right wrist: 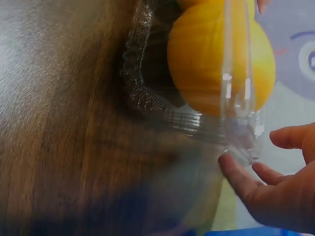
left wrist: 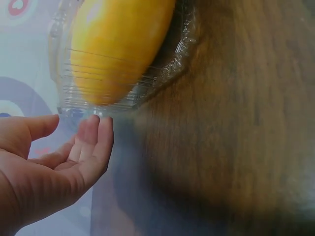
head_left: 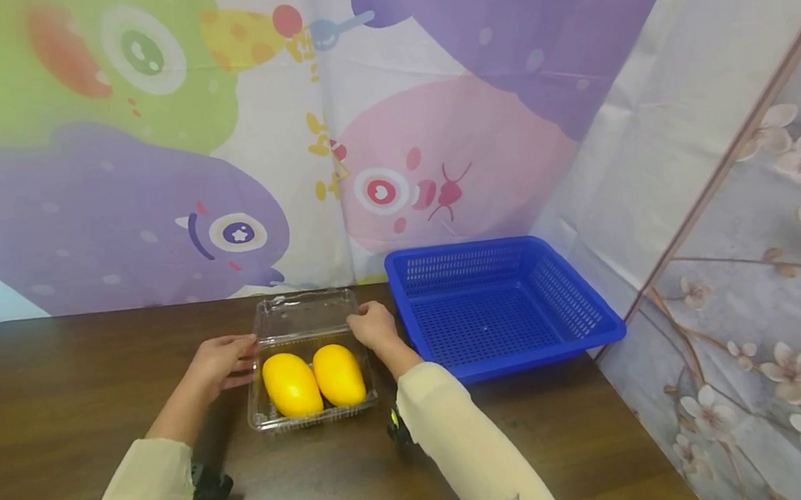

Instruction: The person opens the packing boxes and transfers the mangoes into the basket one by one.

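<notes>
A clear plastic clamshell box (head_left: pixel 256 399) sits on the table with its lid (head_left: pixel 303 312) raised at the back. Two yellow mangoes (head_left: pixel 291 385) lie side by side in its base. At the box's left side, near the hinge, is my left hand (head_left: pixel 218 363); in the left wrist view its fingertips (left wrist: pixel 91 129) are by the box's edge, thumb apart. My right hand (head_left: pixel 376 328) is at the lid's right edge. In the right wrist view an index fingertip (right wrist: pixel 227 161) touches the lid's corner, while the thumb stands off it.
A blue plastic basket (head_left: pixel 509 362) with slotted walls stands to the right of the box on the brown wooden table (head_left: pixel 306 489). Behind the table hangs a cartoon-printed cloth (head_left: pixel 315 233); a floral panel (head_left: pixel 747 319) stands on the right.
</notes>
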`<action>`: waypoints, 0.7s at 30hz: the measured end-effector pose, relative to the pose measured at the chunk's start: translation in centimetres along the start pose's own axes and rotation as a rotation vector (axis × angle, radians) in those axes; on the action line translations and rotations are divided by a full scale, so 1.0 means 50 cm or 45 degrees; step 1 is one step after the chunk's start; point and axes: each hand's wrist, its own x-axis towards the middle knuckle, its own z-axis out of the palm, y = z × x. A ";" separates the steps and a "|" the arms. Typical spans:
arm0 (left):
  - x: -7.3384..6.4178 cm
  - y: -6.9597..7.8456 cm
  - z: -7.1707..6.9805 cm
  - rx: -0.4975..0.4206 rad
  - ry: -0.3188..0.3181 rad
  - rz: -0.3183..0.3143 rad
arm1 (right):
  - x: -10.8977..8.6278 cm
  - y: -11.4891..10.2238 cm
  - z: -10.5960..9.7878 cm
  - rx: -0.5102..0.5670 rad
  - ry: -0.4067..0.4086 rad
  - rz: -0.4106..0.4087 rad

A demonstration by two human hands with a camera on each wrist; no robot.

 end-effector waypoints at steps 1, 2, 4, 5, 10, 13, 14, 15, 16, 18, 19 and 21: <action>-0.006 -0.002 -0.001 -0.020 -0.003 -0.001 | -0.004 -0.002 -0.001 -0.016 -0.006 -0.019; -0.012 -0.003 -0.002 -0.037 -0.005 -0.005 | -0.009 -0.005 -0.002 -0.041 -0.010 -0.040; -0.025 -0.005 -0.001 -0.063 -0.017 -0.009 | -0.019 -0.011 -0.006 -0.091 -0.014 -0.083; -0.031 -0.006 0.000 -0.071 -0.024 -0.013 | -0.025 -0.014 -0.010 -0.116 -0.015 -0.107; -0.055 -0.011 0.010 -0.084 -0.050 -0.025 | -0.059 -0.023 -0.031 -0.212 -0.055 -0.235; -0.070 -0.011 0.009 -0.064 -0.072 -0.036 | -0.083 -0.027 -0.039 -0.263 -0.126 -0.294; -0.075 -0.011 0.009 -0.061 -0.079 -0.041 | -0.090 -0.028 -0.040 -0.282 -0.155 -0.304; -0.080 -0.010 0.008 -0.057 -0.090 -0.044 | -0.097 -0.029 -0.040 -0.303 -0.185 -0.314; -0.084 -0.009 0.008 -0.053 -0.097 -0.051 | -0.103 -0.029 -0.039 -0.324 -0.212 -0.323; -0.089 -0.007 0.010 -0.054 -0.104 -0.059 | -0.113 -0.030 -0.037 -0.372 -0.237 -0.342; -0.091 -0.006 0.011 -0.062 -0.107 -0.060 | -0.116 -0.028 -0.035 -0.385 -0.243 -0.360; -0.091 -0.007 0.013 -0.072 -0.108 -0.061 | -0.121 -0.022 -0.031 -0.419 -0.244 -0.383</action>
